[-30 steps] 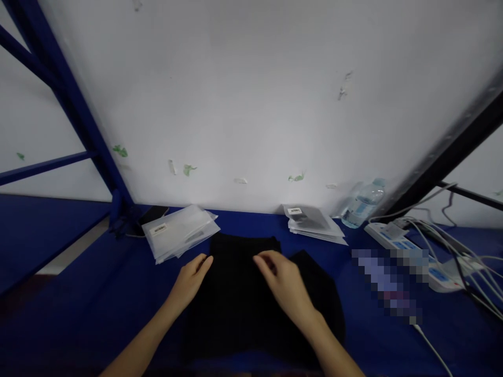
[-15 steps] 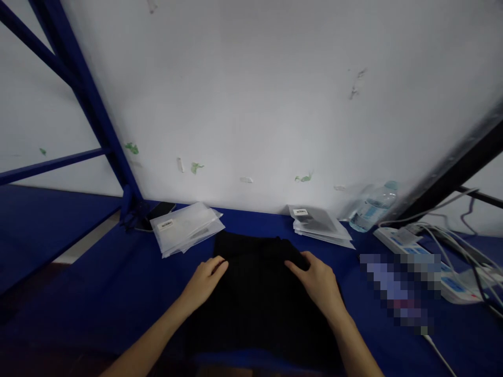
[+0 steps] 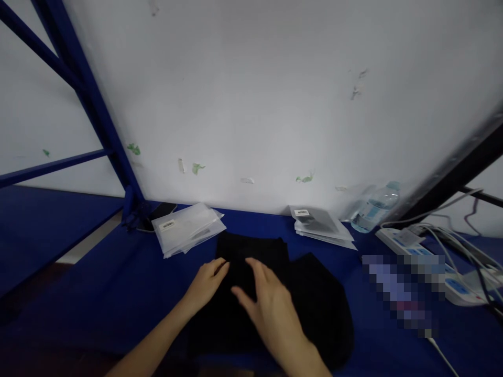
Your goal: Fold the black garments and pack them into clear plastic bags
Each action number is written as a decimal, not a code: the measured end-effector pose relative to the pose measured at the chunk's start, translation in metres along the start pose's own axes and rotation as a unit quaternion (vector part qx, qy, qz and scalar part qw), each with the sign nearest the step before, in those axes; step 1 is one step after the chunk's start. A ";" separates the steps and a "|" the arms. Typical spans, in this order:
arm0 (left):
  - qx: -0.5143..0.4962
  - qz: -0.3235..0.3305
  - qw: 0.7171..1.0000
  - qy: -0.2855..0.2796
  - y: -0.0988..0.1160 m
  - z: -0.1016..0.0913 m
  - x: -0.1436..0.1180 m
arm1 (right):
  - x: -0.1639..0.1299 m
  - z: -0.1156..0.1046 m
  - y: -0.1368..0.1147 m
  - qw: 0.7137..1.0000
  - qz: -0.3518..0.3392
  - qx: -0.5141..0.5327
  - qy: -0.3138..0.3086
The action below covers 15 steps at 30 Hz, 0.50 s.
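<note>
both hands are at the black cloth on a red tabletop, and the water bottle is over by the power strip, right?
Not quite: the head view shows a blue tabletop, not a red one. The left hand and right hand are at the black cloth, and the water bottle is by the power strip.

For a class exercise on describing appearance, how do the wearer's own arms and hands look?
The left hand and the right hand are both ungloved. The forearms are bare as far as the picture shows, with no sleeve or cuff in view. No watch, bracelet or ring can be seen, though some fingers are partly hidden.
</note>
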<state>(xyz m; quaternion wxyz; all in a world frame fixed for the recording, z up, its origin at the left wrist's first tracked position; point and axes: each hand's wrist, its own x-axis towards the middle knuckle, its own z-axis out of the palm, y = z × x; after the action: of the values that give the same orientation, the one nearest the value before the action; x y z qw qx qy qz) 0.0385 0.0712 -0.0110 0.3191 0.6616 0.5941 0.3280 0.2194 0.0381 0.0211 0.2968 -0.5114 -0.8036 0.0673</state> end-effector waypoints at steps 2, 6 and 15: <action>-0.004 0.000 1.000 0.001 0.000 -0.001 -0.001 | -0.018 0.013 -0.012 0.999 -0.048 0.021 -0.007; -0.033 -0.034 0.999 -0.002 0.003 -0.007 -0.001 | -0.044 0.041 -0.014 0.996 -0.075 0.017 -0.035; -0.063 -0.015 0.985 -0.163 0.012 -0.028 0.017 | -0.046 0.043 -0.001 0.992 -0.046 0.107 -0.052</action>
<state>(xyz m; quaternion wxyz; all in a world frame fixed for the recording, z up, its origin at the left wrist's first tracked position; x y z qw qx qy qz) 0.0236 0.0883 0.0160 0.4578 0.6754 0.5223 0.2479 0.2094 0.0065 -0.0322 0.3102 -0.4353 -0.8286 0.1661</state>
